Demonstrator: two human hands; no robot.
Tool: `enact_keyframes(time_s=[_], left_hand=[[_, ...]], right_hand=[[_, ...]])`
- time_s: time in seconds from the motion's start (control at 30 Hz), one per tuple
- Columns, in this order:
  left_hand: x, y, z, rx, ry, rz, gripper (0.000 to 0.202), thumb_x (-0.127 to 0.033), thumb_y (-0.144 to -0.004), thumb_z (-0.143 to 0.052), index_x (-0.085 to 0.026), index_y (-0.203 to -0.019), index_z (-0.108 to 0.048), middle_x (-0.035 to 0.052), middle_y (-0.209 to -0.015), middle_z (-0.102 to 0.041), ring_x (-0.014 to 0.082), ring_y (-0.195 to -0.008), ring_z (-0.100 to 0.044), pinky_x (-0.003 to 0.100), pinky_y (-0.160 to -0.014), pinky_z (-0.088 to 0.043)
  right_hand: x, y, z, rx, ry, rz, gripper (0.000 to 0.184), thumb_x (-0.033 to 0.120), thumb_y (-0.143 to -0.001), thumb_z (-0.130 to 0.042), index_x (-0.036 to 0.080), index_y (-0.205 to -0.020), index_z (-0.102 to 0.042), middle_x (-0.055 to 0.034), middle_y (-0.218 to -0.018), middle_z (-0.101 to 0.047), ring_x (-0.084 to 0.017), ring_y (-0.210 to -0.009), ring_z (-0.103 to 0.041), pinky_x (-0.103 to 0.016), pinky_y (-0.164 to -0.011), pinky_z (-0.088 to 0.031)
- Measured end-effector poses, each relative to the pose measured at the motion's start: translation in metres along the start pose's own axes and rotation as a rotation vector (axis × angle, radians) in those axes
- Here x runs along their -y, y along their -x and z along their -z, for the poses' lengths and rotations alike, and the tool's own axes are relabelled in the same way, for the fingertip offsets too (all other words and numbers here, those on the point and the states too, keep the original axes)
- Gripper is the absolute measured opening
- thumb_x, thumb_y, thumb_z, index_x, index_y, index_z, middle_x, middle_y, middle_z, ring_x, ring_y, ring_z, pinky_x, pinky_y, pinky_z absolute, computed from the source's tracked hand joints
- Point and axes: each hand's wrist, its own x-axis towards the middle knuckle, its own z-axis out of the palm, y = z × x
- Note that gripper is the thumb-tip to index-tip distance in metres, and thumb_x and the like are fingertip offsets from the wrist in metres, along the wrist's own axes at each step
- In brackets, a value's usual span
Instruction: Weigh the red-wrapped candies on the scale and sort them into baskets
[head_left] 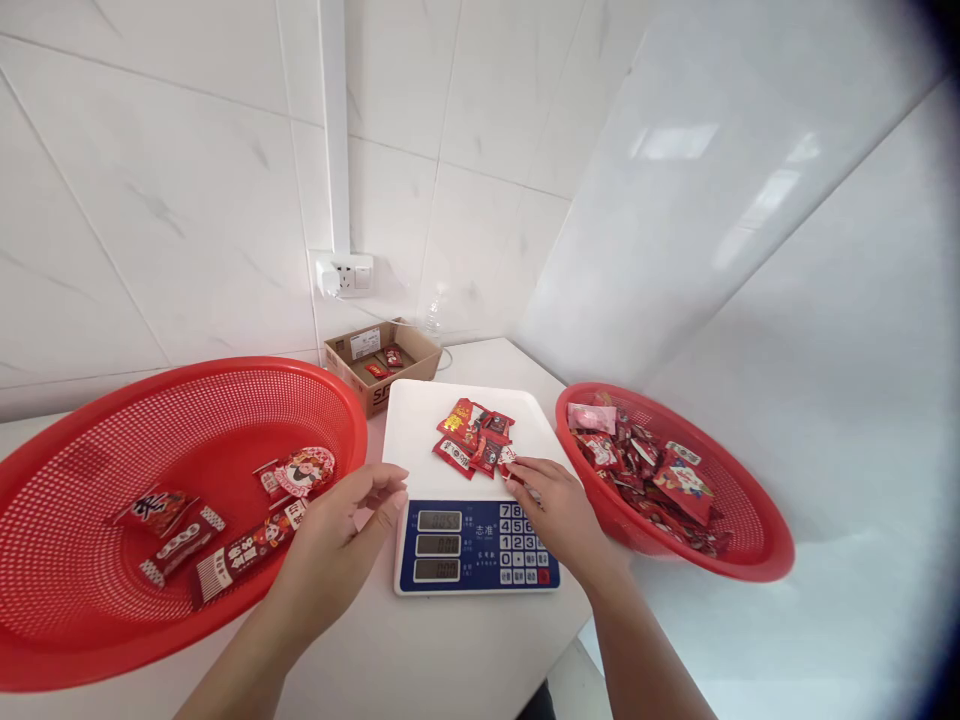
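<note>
- The left hand [337, 550] hung loosely curled, its fingers [376, 478] bent and its thumb [385, 520] a little below them.
- The right hand [559, 515] lay back upward, fingers reaching leftward, thumb near the index fingertip.
- The left forearm [244, 660] and right forearm [637, 640], both bare, slanted inward from the lower edge.

Glossy plastic packets [460, 422] — matt cardboard box [379, 396].

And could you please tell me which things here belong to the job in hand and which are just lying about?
Apparently in use:
scale
packets on the scale, right hand touching one
left basket, with a few packets
right basket, heaped with packets

Probably lying about:
clear bottle
cardboard box, though it holds similar packets
</note>
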Motion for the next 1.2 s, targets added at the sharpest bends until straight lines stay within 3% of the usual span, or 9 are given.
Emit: enact_keyframes(time_s=[0.63, 0.77, 0.87, 0.97, 1.2], left_hand=[[-0.005, 0.002, 0.002, -0.009, 0.004, 0.004, 0.028, -0.043, -0.083, -0.051, -0.024, -0.097, -0.065, 0.0054, -0.101, -0.073, 0.0233, -0.097, -0.067, 0.032, -0.076, -0.057], [-0.006, 0.001, 0.003, -0.024, -0.011, -0.014, 0.029, -0.044, -0.083, -0.052, -0.024, -0.098, -0.065, 0.0057, -0.101, -0.073, 0.0233, -0.095, -0.067, 0.033, -0.077, -0.056], [-0.006, 0.002, 0.004, -0.021, -0.031, -0.012, 0.029, -0.045, -0.083, -0.052, -0.024, -0.098, -0.064, 0.0054, -0.101, -0.072, 0.0233, -0.096, -0.067, 0.033, -0.076, -0.056], [-0.007, 0.002, 0.004, -0.008, -0.024, -0.008, 0.028, -0.044, -0.084, -0.051, -0.023, -0.099, -0.064, 0.0057, -0.105, -0.071, 0.0228, -0.099, -0.066, 0.032, -0.078, -0.055], [-0.008, 0.002, 0.003, 0.0, 0.0, 0.001, 0.027, -0.042, -0.084, -0.051, -0.023, -0.099, -0.063, 0.0064, -0.103, -0.071, 0.0225, -0.096, -0.067, 0.034, -0.08, -0.055]], right_hand=[[0.023, 0.001, 0.015, 0.107, 0.281, -0.079, 0.031, 0.039, -0.091, -0.045, 0.023, -0.096, -0.071, -0.0106, -0.087, -0.067, -0.027, -0.086, -0.061, -0.038, -0.072, -0.045], [0.026, -0.001, 0.011, 0.065, 0.262, -0.083, 0.031, 0.037, -0.09, -0.046, 0.023, -0.106, -0.068, -0.0114, -0.097, -0.067, -0.028, -0.093, -0.059, -0.041, -0.077, -0.046], [0.028, -0.005, 0.004, -0.003, 0.21, -0.005, 0.034, 0.034, -0.089, -0.048, 0.026, -0.119, -0.062, -0.0107, -0.117, -0.062, -0.03, -0.109, -0.053, -0.045, -0.088, -0.045], [0.031, -0.012, -0.005, 0.031, 0.156, 0.069, 0.037, 0.035, -0.089, -0.047, 0.027, -0.123, -0.06, -0.0082, -0.133, -0.053, -0.032, -0.125, -0.042, -0.051, -0.097, -0.039], [0.032, -0.016, -0.011, 0.104, 0.09, 0.047, 0.037, 0.038, -0.09, -0.046, 0.028, -0.124, -0.06, -0.0076, -0.133, -0.055, -0.031, -0.131, -0.038, -0.057, -0.103, -0.031]])
